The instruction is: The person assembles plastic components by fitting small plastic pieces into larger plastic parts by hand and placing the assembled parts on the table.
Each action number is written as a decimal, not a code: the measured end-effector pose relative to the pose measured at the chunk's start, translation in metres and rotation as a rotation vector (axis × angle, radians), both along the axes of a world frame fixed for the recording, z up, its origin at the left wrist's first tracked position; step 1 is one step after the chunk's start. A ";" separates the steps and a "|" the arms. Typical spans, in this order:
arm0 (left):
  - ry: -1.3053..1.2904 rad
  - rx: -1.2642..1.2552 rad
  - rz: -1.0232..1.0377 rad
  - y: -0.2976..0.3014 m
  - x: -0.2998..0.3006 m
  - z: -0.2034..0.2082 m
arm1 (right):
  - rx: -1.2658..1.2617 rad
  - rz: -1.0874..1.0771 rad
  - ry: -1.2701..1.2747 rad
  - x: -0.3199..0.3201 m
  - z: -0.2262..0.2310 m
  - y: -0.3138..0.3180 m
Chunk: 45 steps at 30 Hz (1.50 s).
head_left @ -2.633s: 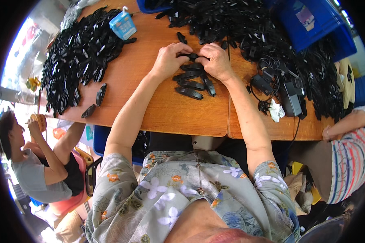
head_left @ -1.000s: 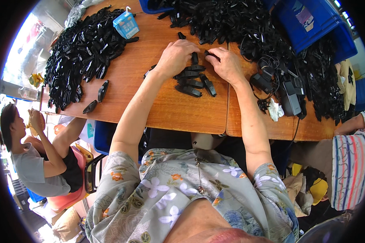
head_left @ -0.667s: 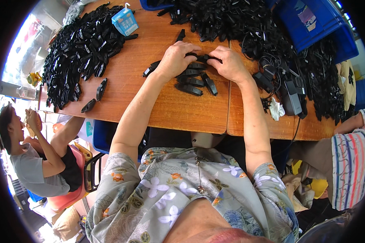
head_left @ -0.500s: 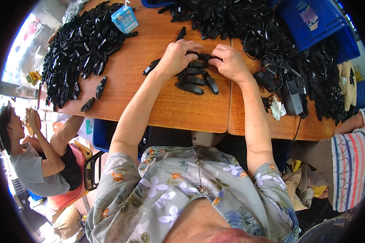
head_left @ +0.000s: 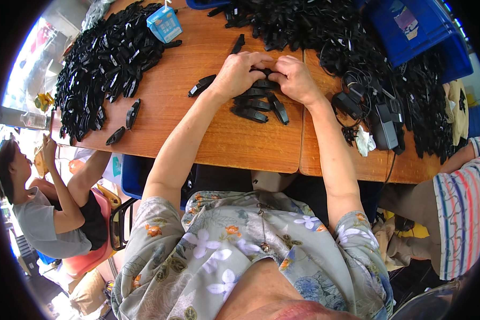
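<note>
Over the wooden table, my left hand and my right hand meet with bent fingers round a small black plastic part. Fingers hide most of that part. Just below them lies a small cluster of similar elongated black parts, one of them slanting at its right side. Another black part rests left of my left wrist, and one more lies beyond the hand.
Heaps of black parts cover the table's left and far right. A blue drink carton stands by the left heap. On the right are a cabled grey device, crumpled tissue and a blue bin. People sit at both sides.
My right hand has moved left, closer to my left hand, round the black part. The cluster on the table stays put. The person at left has shifted their hands slightly.
</note>
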State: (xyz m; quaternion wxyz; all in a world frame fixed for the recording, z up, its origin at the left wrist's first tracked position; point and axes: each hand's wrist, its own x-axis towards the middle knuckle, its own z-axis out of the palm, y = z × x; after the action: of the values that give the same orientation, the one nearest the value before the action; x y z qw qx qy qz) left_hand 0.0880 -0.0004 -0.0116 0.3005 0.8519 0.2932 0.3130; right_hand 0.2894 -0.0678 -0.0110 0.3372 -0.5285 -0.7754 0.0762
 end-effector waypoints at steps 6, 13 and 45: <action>0.016 -0.100 0.000 0.002 -0.007 0.004 | -0.053 0.035 0.233 0.006 -0.018 0.004; 0.377 0.394 0.092 -0.102 0.023 0.035 | -0.173 -0.246 0.755 0.016 -0.028 0.012; 0.499 0.462 0.713 -0.072 -0.153 0.009 | 0.168 -0.453 -0.323 -0.005 -0.021 0.013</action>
State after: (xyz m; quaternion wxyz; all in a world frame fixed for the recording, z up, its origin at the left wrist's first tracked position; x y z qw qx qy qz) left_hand -0.0654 -0.0727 -0.0029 -0.1014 0.7919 0.5525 0.2395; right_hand 0.2840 -0.0553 -0.0320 0.2603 -0.6637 -0.6849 -0.1504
